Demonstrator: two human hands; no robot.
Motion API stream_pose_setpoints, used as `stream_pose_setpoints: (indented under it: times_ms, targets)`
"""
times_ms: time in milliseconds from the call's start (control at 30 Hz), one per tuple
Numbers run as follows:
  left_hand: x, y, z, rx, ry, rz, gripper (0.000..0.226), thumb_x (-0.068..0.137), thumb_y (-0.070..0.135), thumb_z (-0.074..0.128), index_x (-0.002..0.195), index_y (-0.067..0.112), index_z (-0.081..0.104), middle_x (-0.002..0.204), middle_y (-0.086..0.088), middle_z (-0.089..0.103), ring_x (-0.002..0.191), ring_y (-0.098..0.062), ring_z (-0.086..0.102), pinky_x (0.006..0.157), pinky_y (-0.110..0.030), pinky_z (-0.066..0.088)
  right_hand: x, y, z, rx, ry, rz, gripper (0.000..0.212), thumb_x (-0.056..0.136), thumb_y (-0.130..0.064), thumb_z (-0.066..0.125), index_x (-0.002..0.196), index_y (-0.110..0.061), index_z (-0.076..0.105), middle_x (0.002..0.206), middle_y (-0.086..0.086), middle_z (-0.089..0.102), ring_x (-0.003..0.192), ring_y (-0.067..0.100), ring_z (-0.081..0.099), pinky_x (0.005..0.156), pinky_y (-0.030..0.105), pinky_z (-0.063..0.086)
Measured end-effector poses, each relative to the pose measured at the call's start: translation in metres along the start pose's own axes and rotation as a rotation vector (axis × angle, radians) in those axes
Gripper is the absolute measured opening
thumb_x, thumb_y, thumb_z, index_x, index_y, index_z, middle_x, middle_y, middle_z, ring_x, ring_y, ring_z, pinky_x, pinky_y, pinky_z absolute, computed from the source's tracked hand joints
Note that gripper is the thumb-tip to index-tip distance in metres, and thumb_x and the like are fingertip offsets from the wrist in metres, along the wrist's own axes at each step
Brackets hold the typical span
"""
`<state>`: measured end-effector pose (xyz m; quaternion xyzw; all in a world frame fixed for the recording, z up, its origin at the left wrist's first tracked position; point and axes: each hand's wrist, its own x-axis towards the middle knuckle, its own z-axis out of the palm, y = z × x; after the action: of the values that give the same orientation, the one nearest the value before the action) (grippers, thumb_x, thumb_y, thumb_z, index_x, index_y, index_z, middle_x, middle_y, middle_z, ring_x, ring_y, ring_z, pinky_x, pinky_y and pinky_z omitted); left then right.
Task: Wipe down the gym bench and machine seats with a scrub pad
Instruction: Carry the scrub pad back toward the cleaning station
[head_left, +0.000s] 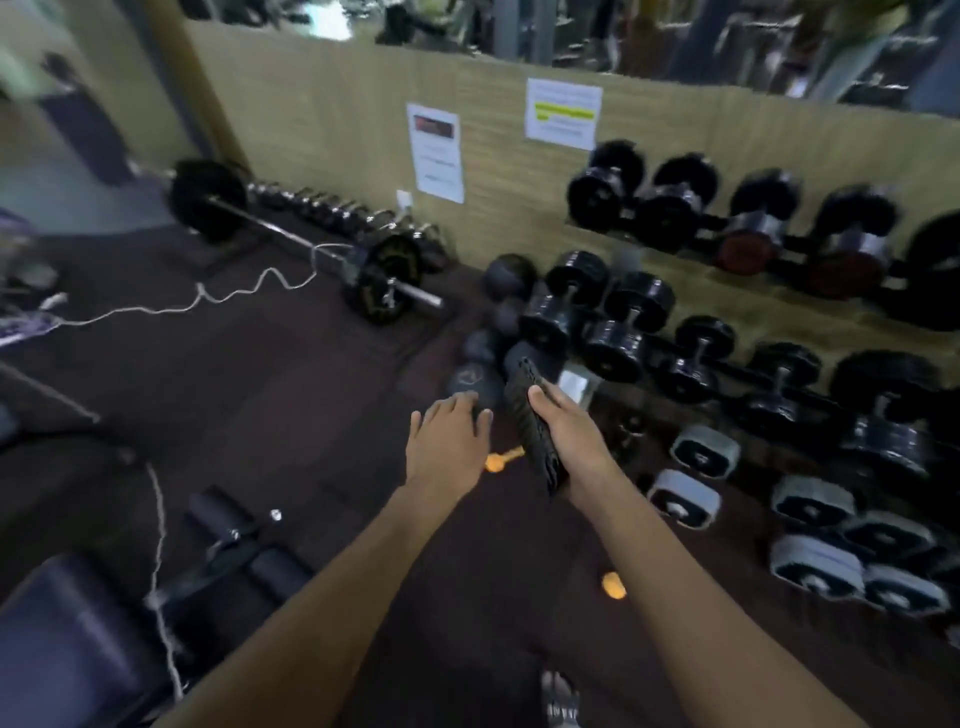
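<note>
View from a head camera, looking down over two bare forearms in a weights room. The right hand (563, 431) holds a dark, ridged scrub pad (522, 387) on edge in the air at mid-frame, its grip pinching the pad with the thumb on the near face and the fingers hidden behind. The left hand (447, 441) hovers just beside the pad, grip spread and fingers straight, holding nothing.

The pad looks thin, light and somewhat flexible, though motion blur makes its texture hard to judge. It should handle best held flat under the palm, with the fingers over its back.

The gym bench (67, 639), dark and padded, sits at lower left, well apart from the pad. A white cord (208, 301) trails across the floor and runs down beside the bench, where it could snag a foot or a wiping arm. A barbell (291, 234) lies by the wall. Racked dumbbells (623, 322) fill the right side, with two small orange objects (614, 586) on the floor.
</note>
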<state>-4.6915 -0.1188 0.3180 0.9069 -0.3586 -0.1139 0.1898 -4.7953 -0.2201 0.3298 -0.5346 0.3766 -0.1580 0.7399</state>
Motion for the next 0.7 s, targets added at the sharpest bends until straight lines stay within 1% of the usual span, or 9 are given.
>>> stream_pose_setpoints:
  times_ms: [67, 133, 233, 400, 533, 633, 700]
  targets:
    - [0.024, -0.03, -0.011, -0.015, 0.026, -0.076, 0.045, 0.104, 0.039, 0.034, 0.143, 0.02, 0.043, 0.145, 0.001, 0.05, 0.137, -0.02, 0.041, 0.118, -0.044, 0.02, 0.04, -0.003, 0.031, 0.004, -0.085, 0.016, 0.038, 0.097, -0.04, 0.057, 0.134, -0.029, 0.059, 0.128, 0.0, 0.066, 0.111, 0.019, 0.066, 0.099, 0.042, 0.053]
    - [0.055, -0.055, -0.023, -0.028, 0.05, -0.161, 0.044, 0.104, 0.04, 0.034, 0.142, 0.02, 0.045, 0.144, 0.001, 0.05, 0.136, -0.021, 0.042, 0.118, -0.044, 0.02, 0.081, -0.01, 0.061, 0.003, -0.172, 0.027, 0.036, 0.096, -0.039, 0.058, 0.13, -0.029, 0.062, 0.124, 0.0, 0.069, 0.112, 0.021, 0.066, 0.103, 0.046, 0.05]
    - [0.104, -0.087, -0.043, -0.045, 0.103, -0.268, 0.04, 0.103, 0.038, 0.035, 0.135, 0.02, 0.05, 0.138, -0.001, 0.056, 0.13, -0.024, 0.048, 0.116, -0.046, 0.022, 0.141, -0.026, 0.105, -0.035, -0.284, 0.036, 0.035, 0.099, -0.035, 0.055, 0.133, -0.027, 0.06, 0.124, 0.001, 0.069, 0.113, 0.02, 0.066, 0.103, 0.044, 0.05]
    - [0.179, -0.13, -0.081, -0.035, 0.169, -0.399, 0.036, 0.103, 0.037, 0.037, 0.128, 0.018, 0.053, 0.13, -0.004, 0.06, 0.121, -0.028, 0.054, 0.109, -0.046, 0.031, 0.226, -0.059, 0.171, -0.123, -0.427, 0.042, 0.034, 0.102, -0.029, 0.051, 0.135, -0.025, 0.059, 0.123, -0.001, 0.068, 0.112, 0.016, 0.066, 0.1, 0.037, 0.051]
    - [0.24, -0.174, -0.111, -0.065, 0.219, -0.49, 0.035, 0.102, 0.038, 0.037, 0.127, 0.019, 0.054, 0.128, -0.004, 0.062, 0.118, -0.028, 0.056, 0.104, -0.045, 0.036, 0.294, -0.075, 0.229, -0.213, -0.495, 0.09, 0.035, 0.1, -0.033, 0.053, 0.134, -0.027, 0.059, 0.125, -0.001, 0.068, 0.113, 0.017, 0.065, 0.103, 0.042, 0.05]
    - [0.29, -0.22, -0.128, -0.086, 0.229, -0.551, 0.035, 0.102, 0.038, 0.036, 0.123, 0.018, 0.055, 0.122, -0.005, 0.063, 0.113, -0.029, 0.057, 0.098, -0.044, 0.038, 0.35, -0.08, 0.28, -0.258, -0.526, 0.101, 0.034, 0.1, -0.033, 0.054, 0.133, -0.027, 0.06, 0.124, -0.004, 0.069, 0.114, 0.016, 0.065, 0.104, 0.043, 0.049]
    - [0.325, -0.257, -0.136, -0.107, 0.228, -0.587, 0.036, 0.102, 0.039, 0.036, 0.123, 0.017, 0.055, 0.123, -0.006, 0.063, 0.114, -0.03, 0.057, 0.099, -0.044, 0.038, 0.388, -0.08, 0.319, -0.283, -0.567, 0.117, 0.034, 0.1, -0.032, 0.054, 0.133, -0.026, 0.06, 0.124, -0.003, 0.069, 0.113, 0.016, 0.065, 0.104, 0.042, 0.049]
